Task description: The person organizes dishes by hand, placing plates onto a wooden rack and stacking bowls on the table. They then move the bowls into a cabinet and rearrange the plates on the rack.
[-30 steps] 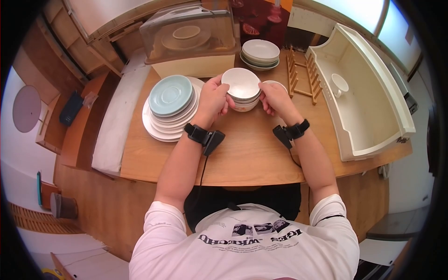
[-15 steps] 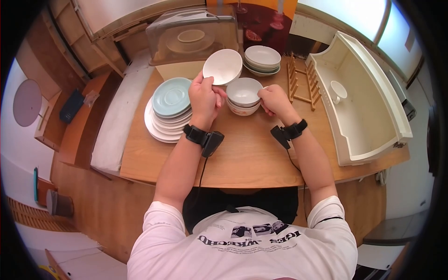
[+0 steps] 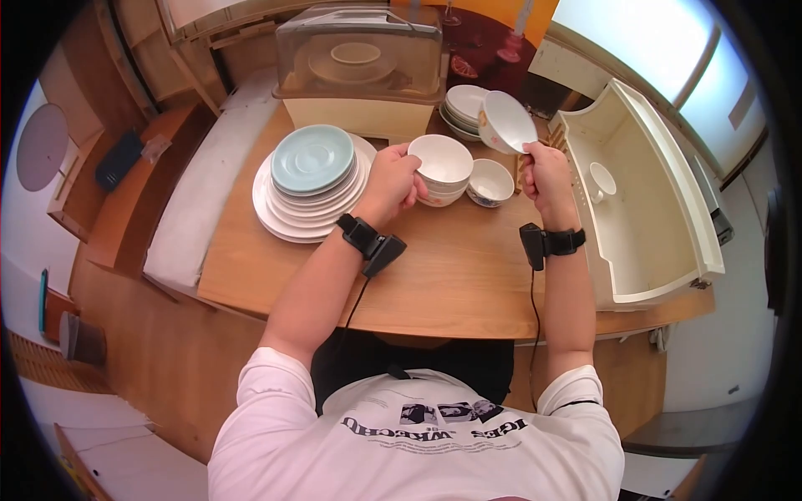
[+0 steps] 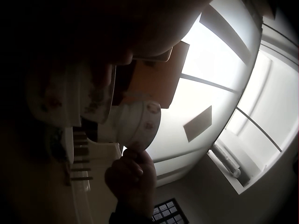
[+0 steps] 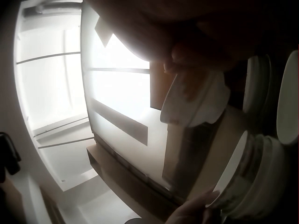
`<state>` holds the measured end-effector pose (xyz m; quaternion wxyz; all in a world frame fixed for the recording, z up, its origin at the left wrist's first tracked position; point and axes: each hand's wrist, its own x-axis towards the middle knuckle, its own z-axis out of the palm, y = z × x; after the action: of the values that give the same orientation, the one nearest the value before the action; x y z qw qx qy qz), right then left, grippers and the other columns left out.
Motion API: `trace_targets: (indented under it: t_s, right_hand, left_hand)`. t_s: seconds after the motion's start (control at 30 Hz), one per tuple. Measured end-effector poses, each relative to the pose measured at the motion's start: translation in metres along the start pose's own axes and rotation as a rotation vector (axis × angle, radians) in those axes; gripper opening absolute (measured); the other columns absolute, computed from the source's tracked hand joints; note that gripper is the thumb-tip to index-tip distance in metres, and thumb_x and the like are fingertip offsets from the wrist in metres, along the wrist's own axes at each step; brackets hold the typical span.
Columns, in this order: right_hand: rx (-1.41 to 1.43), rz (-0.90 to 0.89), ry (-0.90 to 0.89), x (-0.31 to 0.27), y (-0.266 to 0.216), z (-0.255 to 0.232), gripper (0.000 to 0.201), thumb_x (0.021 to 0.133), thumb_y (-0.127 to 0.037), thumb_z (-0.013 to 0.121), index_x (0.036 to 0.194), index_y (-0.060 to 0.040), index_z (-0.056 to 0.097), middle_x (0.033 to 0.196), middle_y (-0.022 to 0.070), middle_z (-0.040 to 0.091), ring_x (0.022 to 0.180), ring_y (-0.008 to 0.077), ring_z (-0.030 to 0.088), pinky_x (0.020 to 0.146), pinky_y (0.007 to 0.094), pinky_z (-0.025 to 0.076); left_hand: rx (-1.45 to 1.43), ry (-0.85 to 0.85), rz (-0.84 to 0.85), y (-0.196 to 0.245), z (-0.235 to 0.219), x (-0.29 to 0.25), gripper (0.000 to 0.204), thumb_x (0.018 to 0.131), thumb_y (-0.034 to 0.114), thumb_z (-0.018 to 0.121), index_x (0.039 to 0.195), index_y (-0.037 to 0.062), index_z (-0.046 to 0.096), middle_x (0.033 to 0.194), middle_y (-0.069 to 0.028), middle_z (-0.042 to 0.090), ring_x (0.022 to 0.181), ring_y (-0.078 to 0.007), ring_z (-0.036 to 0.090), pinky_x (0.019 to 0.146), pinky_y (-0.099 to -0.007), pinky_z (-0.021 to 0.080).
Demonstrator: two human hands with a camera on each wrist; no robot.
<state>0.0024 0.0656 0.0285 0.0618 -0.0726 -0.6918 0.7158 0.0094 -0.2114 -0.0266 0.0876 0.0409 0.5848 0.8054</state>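
My right hand (image 3: 550, 177) pinches the rim of a white bowl (image 3: 508, 123) with a floral pattern. It holds that bowl tilted and raised, its base overlapping the bowls stacked at the back in the head view. At the middle of the table, my left hand (image 3: 391, 184) pinches the rim of the top white bowl (image 3: 441, 157) of a small stack, thumb over the edge. Floral sides of these stacked bowls (image 5: 254, 179) show in the right wrist view. A smaller patterned bowl (image 3: 490, 184) stands on the table right of the stack.
Left of the hands is a plate pile (image 3: 311, 159) topped by light blue plates. Behind stand a lidded dish box (image 3: 359, 117) and a stack of bowls (image 3: 464, 102). A wooden rack (image 3: 520, 177) and a cream bin (image 3: 647, 225) with a cup (image 3: 601, 179) are on the right.
The left hand held a bowl raised left of the stack and is now back at the stack. My right hand has left the stack, moving right with a bowl lifted.
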Motion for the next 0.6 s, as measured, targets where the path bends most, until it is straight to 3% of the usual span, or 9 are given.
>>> trace_targets:
  t_s: [0.23, 0.33, 0.43, 0.53, 0.6]
  right_hand:
    - [-0.097, 0.116, -0.205, -0.008, 0.019, 0.034, 0.028, 0.096, -0.023, 0.064, 0.073, -0.0082, 0.056, 0.049, 0.0013, 0.048, 0.035, 0.0124, 0.038, 0.035, 0.0300, 0.026]
    - [-0.156, 0.132, -0.224, -0.009, 0.029, 0.046, 0.029, 0.096, -0.023, 0.062, 0.071, -0.0075, 0.056, 0.049, 0.0014, 0.047, 0.036, 0.0134, 0.039, 0.036, 0.0307, 0.027]
    - [-0.206, 0.120, -0.251, -0.009, 0.035, 0.049, 0.031, 0.096, -0.022, 0.062, 0.070, -0.0072, 0.056, 0.050, 0.0012, 0.048, 0.038, 0.0133, 0.041, 0.037, 0.0308, 0.030]
    - [-0.318, 0.075, -0.273, -0.009, 0.040, 0.052, 0.033, 0.098, -0.023, 0.063, 0.070, -0.0071, 0.056, 0.051, 0.0009, 0.049, 0.039, 0.0128, 0.043, 0.037, 0.0313, 0.031]
    - [-0.340, 0.076, -0.292, -0.010, 0.039, 0.052, 0.036, 0.100, -0.025, 0.065, 0.069, -0.0071, 0.056, 0.051, 0.0007, 0.049, 0.038, 0.0126, 0.044, 0.037, 0.0312, 0.031]
  left_hand:
    - [0.089, -0.004, -0.027, -0.007, -0.002, 0.003, 0.035, 0.102, 0.010, 0.048, 0.128, -0.0033, 0.065, 0.063, -0.0165, 0.066, 0.034, -0.0142, 0.044, 0.033, -0.0300, 0.032]
    - [0.069, 0.013, -0.065, -0.010, -0.005, 0.006, 0.042, 0.110, 0.027, 0.045, 0.135, -0.0025, 0.061, 0.062, -0.0171, 0.065, 0.034, -0.0152, 0.044, 0.033, -0.0308, 0.033]
    - [-0.007, 0.117, -0.177, -0.005, -0.002, 0.004, 0.063, 0.114, 0.049, 0.039, 0.154, 0.0001, 0.046, 0.058, -0.0146, 0.061, 0.032, -0.0155, 0.042, 0.032, -0.0296, 0.032]
    - [0.041, 0.113, -0.153, 0.000, -0.002, 0.000, 0.069, 0.112, 0.057, 0.037, 0.149, -0.0006, 0.047, 0.059, -0.0163, 0.061, 0.032, -0.0169, 0.042, 0.032, -0.0300, 0.032]
    - [0.102, 0.117, -0.158, 0.006, 0.000, -0.003, 0.064, 0.111, 0.055, 0.041, 0.140, -0.0004, 0.052, 0.059, -0.0161, 0.062, 0.033, -0.0164, 0.043, 0.033, -0.0297, 0.032]
